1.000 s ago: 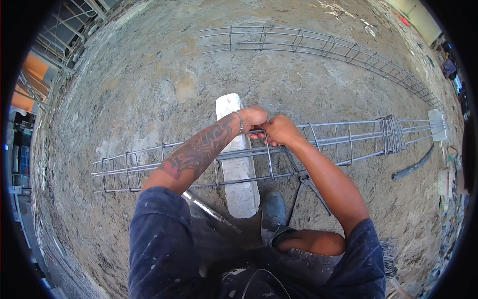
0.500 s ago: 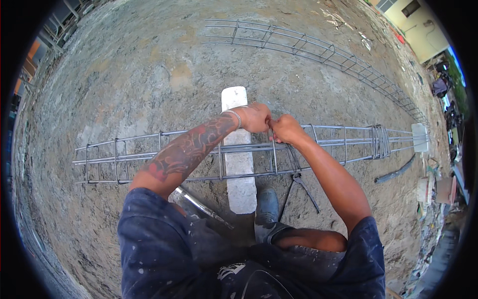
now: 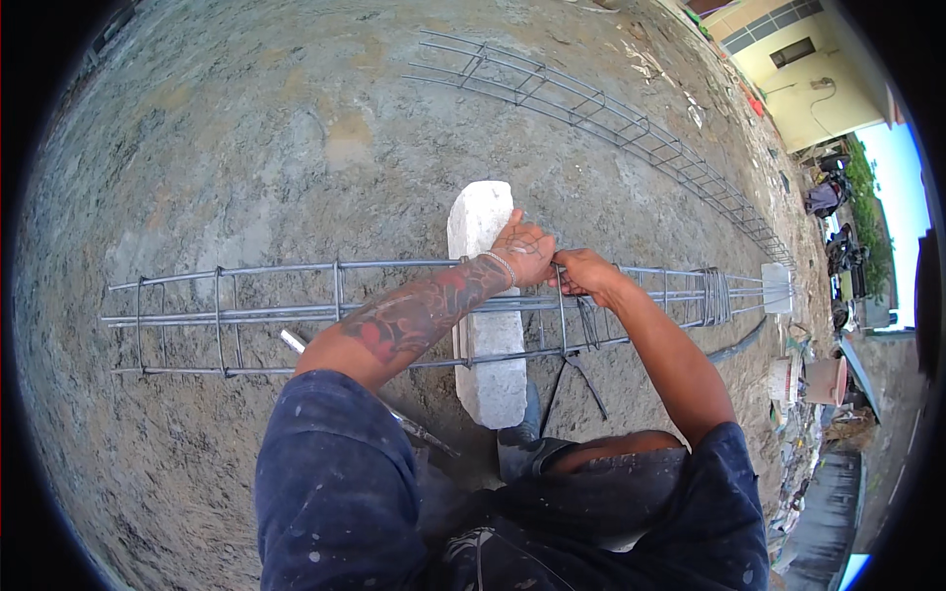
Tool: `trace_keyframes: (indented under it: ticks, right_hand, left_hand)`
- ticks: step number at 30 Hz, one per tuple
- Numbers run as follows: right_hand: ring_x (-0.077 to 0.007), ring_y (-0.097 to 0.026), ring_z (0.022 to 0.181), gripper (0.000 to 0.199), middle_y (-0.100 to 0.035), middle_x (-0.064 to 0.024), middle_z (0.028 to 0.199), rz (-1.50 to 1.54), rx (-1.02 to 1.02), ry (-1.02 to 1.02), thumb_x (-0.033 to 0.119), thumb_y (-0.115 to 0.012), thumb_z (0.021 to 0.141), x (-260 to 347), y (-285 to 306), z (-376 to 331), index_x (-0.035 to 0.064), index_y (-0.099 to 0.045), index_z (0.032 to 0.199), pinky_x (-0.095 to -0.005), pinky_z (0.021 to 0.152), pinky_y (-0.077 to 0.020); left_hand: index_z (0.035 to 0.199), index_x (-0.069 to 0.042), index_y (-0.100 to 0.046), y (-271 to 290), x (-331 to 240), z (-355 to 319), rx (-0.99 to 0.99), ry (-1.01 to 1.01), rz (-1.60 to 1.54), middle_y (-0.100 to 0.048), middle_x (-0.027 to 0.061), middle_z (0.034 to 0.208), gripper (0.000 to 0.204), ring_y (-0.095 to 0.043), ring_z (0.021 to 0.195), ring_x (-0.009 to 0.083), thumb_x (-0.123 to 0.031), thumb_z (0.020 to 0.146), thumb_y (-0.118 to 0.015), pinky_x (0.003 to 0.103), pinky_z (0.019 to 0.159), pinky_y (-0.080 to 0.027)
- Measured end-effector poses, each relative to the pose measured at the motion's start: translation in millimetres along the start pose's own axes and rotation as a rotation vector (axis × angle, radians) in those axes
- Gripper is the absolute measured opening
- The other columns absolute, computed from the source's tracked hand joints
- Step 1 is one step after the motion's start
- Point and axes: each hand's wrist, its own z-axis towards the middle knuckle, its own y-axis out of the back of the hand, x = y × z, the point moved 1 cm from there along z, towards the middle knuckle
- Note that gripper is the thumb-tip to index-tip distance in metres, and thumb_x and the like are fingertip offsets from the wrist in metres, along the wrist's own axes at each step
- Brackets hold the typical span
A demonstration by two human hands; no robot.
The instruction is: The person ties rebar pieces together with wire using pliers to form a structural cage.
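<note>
A long rebar cage point(image 3: 246, 316) of steel bars and stirrups lies crosswise before me, resting on a pale concrete block point(image 3: 496, 379). At its far top bar, my left hand point(image 3: 527, 250) is closed, its fingertips mostly hidden. My right hand point(image 3: 589, 275) pinches beside it, where a stirrup point(image 3: 564, 320) meets the bar. Whatever is between the fingers is too small to make out. A bunch of thin tie wires point(image 3: 588, 320) hangs on the cage below my right hand. Tie-wire nippers point(image 3: 572, 360) with spread handles lean against the near bar.
A second rebar cage point(image 3: 591, 110) lies farther off on the muddy ground. More stirrups point(image 3: 715, 295) are bunched near the right end, by a whitish block point(image 3: 777, 286). A metal pipe point(image 3: 426, 434) lies near my legs. Buckets point(image 3: 826, 379) and a building point(image 3: 818, 84) stand right.
The view has turned, so the cages sit tilted and more of the right side shows. Both hands stay together at the far bar, with a small shift of the fingers.
</note>
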Motion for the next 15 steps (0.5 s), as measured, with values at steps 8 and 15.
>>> trace_keyframes:
  ticks: [8, 15]
  right_hand:
    - [-0.0135, -0.061, 0.067, 0.026, -0.062, -0.0078, 0.076, -0.020, -0.154, 0.115, 0.022, -0.049, 0.087, -2.7, -8.5, -8.9, -0.0014, -0.059, 0.088, -0.0234, 0.056, -0.0466]
    - [-0.0142, -0.061, 0.066, 0.026, -0.062, -0.0081, 0.081, 0.057, -0.197, 0.165, 0.022, -0.052, 0.086, -10.3, -8.2, -0.4, -0.0035, -0.061, 0.087, -0.0251, 0.056, -0.0475]
  left_hand:
    - [0.084, -0.007, -0.064, 20.7, 2.2, 15.9, 0.246, 0.008, -0.061, -0.063, 0.0155, 0.087, 0.026, -0.060, 0.089, 0.0252, -0.027, 0.068, -0.064, 0.042, 0.099, -0.029]
    - [0.087, -0.002, -0.065, 39.1, 3.3, 32.3, 0.405, 0.118, -0.270, -0.063, 0.0183, 0.092, 0.030, -0.058, 0.095, 0.0297, -0.027, 0.071, -0.057, 0.036, 0.081, -0.045]
